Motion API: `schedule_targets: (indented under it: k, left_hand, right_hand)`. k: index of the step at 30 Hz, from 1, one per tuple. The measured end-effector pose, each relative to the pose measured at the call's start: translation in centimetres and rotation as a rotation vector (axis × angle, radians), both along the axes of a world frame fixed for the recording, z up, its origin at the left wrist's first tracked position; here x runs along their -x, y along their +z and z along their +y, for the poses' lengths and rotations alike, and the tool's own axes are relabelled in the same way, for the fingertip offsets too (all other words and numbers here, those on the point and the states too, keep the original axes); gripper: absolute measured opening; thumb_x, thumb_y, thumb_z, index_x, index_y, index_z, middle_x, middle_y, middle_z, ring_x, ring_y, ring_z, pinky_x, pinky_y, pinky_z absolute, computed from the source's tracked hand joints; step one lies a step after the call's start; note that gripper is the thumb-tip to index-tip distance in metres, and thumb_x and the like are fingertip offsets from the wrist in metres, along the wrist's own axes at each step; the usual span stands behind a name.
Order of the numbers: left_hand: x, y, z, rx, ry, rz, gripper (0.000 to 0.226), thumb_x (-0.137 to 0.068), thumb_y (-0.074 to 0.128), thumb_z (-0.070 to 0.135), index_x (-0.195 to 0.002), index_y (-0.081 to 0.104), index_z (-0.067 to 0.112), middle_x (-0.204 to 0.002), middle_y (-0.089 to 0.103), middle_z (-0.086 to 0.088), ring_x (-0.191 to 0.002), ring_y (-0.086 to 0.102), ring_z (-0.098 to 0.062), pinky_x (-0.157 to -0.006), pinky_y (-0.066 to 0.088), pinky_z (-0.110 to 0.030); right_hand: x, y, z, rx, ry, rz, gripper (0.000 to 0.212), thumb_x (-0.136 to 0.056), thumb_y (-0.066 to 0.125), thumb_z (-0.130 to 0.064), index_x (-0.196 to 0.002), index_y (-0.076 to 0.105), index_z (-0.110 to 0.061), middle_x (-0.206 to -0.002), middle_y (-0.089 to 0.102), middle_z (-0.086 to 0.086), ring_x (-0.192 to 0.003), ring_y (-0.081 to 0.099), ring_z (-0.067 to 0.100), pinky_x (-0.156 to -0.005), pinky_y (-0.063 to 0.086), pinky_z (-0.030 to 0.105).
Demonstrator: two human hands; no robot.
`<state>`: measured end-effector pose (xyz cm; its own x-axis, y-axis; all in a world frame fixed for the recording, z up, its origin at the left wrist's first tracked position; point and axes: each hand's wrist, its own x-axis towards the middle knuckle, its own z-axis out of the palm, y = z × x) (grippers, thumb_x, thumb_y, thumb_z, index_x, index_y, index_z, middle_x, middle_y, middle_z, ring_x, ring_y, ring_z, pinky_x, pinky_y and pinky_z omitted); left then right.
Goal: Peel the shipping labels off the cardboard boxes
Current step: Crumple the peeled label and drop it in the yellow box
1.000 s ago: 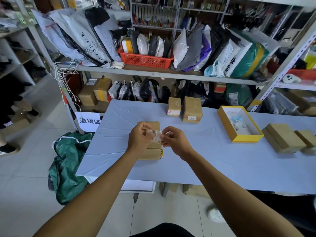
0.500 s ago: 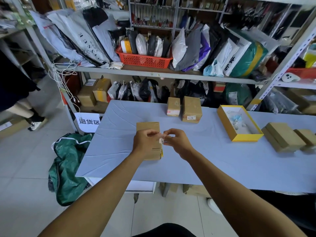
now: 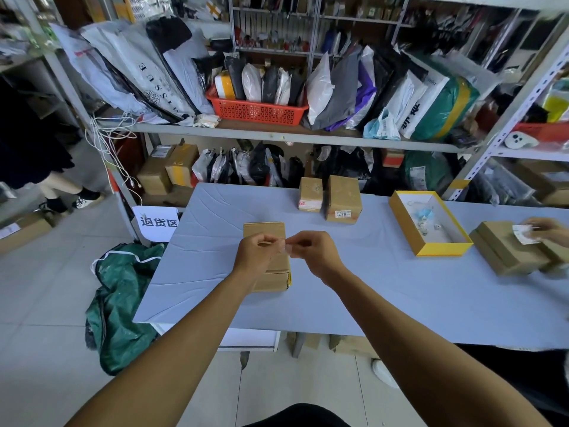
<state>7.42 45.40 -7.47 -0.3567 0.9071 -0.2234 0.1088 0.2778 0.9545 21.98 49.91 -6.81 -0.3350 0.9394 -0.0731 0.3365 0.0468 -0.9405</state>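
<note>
A brown cardboard box point(image 3: 264, 231) lies on the pale blue table point(image 3: 385, 297) in front of me, partly hidden by my hands. My left hand point(image 3: 255, 254) and my right hand point(image 3: 314, 249) hover just above it, fingers curled, and pinch a small crumpled white label point(image 3: 284, 248) between them. Two more small boxes stand at the table's back: the left box point(image 3: 310, 194) with a red-and-white label and the right box point(image 3: 343, 197) with a white label reading 0275.
An open yellow box point(image 3: 431, 249) sits at the right. Beyond it another person's hand point(image 3: 549, 231) holds a white label over flat brown boxes point(image 3: 505, 249). Shelves packed with parcels stand behind. A green sack point(image 3: 120, 297) lies on the floor left of the table.
The label between my fingers has been crumpled smaller. Another person's hand with a label has come into view at the right. A person at the far left has walked closer.
</note>
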Motion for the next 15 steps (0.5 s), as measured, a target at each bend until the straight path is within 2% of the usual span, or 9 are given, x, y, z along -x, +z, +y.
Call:
schedule_targets:
  k: [3, 7, 9, 12, 15]
  left_hand:
    - [0.0, 0.0, -0.1, 0.000, -0.095, 0.049, 0.022, -0.074, 0.081, 0.034, -0.092, 0.072, 0.023, -0.094, 0.072, 0.005, -0.088, 0.064, -0.012, -0.079, 0.053, -0.030]
    - [-0.7, -0.3, 0.1, -0.042, -0.114, 0.049, 0.012, -0.079, 0.078, 0.014, -0.088, 0.071, 0.013, -0.079, 0.069, 0.004, -0.078, 0.062, -0.012, -0.062, 0.046, -0.012]
    - [-0.9, -0.7, 0.3, -0.062, -0.073, 0.089, 0.013, -0.078, 0.079, 0.019, -0.086, 0.073, 0.011, -0.079, 0.071, 0.001, -0.076, 0.063, -0.014, -0.066, 0.048, -0.019]
    - [-0.8, -1.4, 0.6, -0.054, -0.049, 0.151, 0.012, -0.080, 0.078, 0.024, -0.089, 0.076, 0.017, -0.086, 0.074, 0.001, -0.084, 0.068, -0.019, -0.076, 0.053, -0.032]
    - [-0.9, -1.6, 0.8, -0.050, -0.066, 0.176, 0.016, -0.085, 0.073, 0.023, -0.099, 0.077, 0.017, -0.093, 0.074, 0.002, -0.090, 0.067, -0.018, -0.078, 0.053, -0.028]
  right_hand:
    - [-0.1, 0.2, 0.1, 0.055, -0.045, 0.031, 0.011, -0.078, 0.079, -0.015, -0.082, 0.073, -0.006, -0.074, 0.071, 0.006, -0.069, 0.070, 0.014, -0.066, 0.057, 0.024]
    - [0.5, 0.2, 0.4, 0.107, -0.060, 0.066, 0.017, -0.082, 0.075, -0.015, -0.080, 0.061, -0.004, -0.073, 0.068, 0.018, -0.066, 0.066, 0.024, -0.067, 0.058, 0.036]
    - [0.7, 0.2, 0.5, 0.095, -0.056, 0.046, 0.018, -0.083, 0.073, -0.016, -0.081, 0.062, -0.003, -0.071, 0.069, 0.017, -0.065, 0.066, 0.024, -0.068, 0.057, 0.038]
    - [0.7, 0.4, 0.8, 0.032, -0.060, -0.026, 0.017, -0.086, 0.071, -0.017, -0.083, 0.066, -0.001, -0.064, 0.066, 0.008, -0.060, 0.063, 0.017, -0.065, 0.056, 0.034]
    - [0.5, 0.5, 1.0, -0.041, -0.047, -0.131, 0.015, -0.087, 0.070, -0.018, -0.083, 0.066, -0.004, -0.064, 0.065, 0.003, -0.058, 0.063, 0.015, -0.065, 0.058, 0.032]
